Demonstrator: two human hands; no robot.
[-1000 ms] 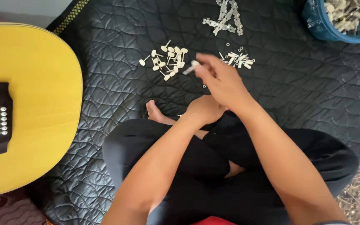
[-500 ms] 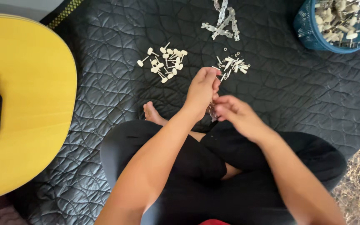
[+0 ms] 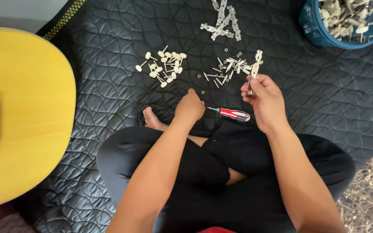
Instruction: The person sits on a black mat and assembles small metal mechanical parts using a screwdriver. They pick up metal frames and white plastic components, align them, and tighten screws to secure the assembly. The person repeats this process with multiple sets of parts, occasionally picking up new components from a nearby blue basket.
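My right hand point(image 3: 265, 100) holds a small metal tuner strip point(image 3: 253, 72) upright between thumb and fingers, just right of a scatter of screws and small metal parts point(image 3: 226, 69). My left hand point(image 3: 189, 106) rests fingers-down on the black quilted mat point(image 3: 109, 86), its fingertips near a tiny washer point(image 3: 203, 92); whether it pinches anything is hidden. A red-handled screwdriver point(image 3: 232, 114) lies on the mat between the two hands. A heap of white-buttoned tuning pegs point(image 3: 162, 67) lies further out, left of centre.
A yellow acoustic guitar body point(image 3: 22, 116) with a black bridge fills the left side. More metal tuner strips point(image 3: 222, 19) lie at the top. A blue tub point(image 3: 346, 21) of parts stands top right. My crossed legs point(image 3: 221, 172) and a bare foot point(image 3: 152, 119) occupy the foreground.
The screwdriver has been laid down on the mat between the hands. My right hand rose to the right with a tuner strip, and my left hand dropped onto the mat.
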